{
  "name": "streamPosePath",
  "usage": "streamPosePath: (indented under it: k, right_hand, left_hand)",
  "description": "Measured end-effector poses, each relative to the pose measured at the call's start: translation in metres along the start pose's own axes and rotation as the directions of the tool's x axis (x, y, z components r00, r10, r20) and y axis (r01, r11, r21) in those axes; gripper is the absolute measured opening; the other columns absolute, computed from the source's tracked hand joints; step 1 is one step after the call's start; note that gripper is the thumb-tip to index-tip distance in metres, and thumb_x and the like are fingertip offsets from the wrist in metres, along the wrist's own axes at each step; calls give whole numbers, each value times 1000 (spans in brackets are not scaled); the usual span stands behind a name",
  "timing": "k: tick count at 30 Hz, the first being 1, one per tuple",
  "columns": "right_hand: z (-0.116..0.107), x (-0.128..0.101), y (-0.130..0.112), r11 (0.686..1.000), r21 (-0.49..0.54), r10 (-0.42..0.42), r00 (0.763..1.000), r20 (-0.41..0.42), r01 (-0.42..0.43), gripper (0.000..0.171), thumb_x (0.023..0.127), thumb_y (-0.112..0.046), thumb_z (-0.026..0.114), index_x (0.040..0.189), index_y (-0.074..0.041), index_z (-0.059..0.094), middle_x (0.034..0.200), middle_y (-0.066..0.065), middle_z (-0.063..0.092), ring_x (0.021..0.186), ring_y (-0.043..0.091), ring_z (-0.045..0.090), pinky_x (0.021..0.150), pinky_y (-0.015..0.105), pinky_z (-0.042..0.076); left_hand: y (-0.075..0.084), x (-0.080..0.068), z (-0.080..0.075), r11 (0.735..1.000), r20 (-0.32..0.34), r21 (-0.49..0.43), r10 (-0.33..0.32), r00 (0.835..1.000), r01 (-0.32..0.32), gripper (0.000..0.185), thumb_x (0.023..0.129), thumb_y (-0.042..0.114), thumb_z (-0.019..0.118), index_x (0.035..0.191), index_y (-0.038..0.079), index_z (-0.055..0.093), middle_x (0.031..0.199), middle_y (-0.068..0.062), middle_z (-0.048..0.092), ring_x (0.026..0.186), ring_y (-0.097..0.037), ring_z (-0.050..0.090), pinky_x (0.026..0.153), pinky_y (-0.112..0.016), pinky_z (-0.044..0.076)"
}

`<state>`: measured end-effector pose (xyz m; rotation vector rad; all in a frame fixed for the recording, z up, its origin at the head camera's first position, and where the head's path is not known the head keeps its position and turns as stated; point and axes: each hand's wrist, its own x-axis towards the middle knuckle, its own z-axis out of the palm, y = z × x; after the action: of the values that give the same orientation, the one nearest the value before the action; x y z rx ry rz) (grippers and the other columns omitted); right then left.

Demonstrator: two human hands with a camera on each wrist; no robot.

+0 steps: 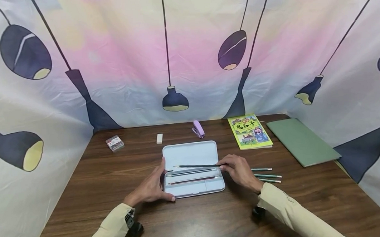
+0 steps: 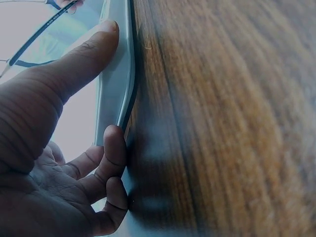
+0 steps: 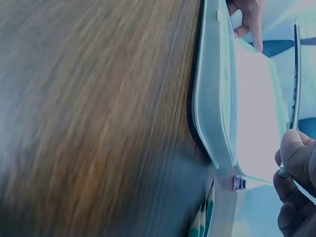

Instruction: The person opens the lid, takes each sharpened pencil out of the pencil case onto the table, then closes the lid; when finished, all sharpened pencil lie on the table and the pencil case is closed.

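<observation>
A pale blue pencil case (image 1: 190,153) lies on the table with its lid tipped back. My left hand (image 1: 152,185) holds its left end, the thumb along the front wall and the fingers around the left side. My right hand (image 1: 239,169) pinches a dark pencil (image 1: 195,165) near one end, above the case and pointing left. In the right wrist view the pencil (image 3: 296,79) is clear of the case. Inside the tray lie dark pencils (image 1: 193,172) and a reddish pencil (image 1: 193,180). Several green pencils (image 1: 268,175) lie on the table, partly behind my right hand.
Behind the case are a white eraser (image 1: 159,138) and a purple stapler (image 1: 198,129). A small clear box (image 1: 115,143) sits at the back left. At the back right lie a yellow book (image 1: 250,132) and a green folder (image 1: 304,141). A printed curtain (image 1: 135,64) hangs behind the table.
</observation>
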<state>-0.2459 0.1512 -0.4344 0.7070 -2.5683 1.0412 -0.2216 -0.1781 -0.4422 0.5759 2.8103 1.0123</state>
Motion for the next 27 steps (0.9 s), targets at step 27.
streamPosePath:
  k: [27]
  right_hand:
    - [-50,-54,57,985,-157,49,983,-176,-77,15,74,-6,72,85,-17,73,82,-9,64,74,9,61,63,30,48]
  left_hand:
    - [0,0,0,1000,-1,-10,10,1000,-10,135,50,48,85,146,6,-1,120,-12,43,108,-24,41,96,-46,29]
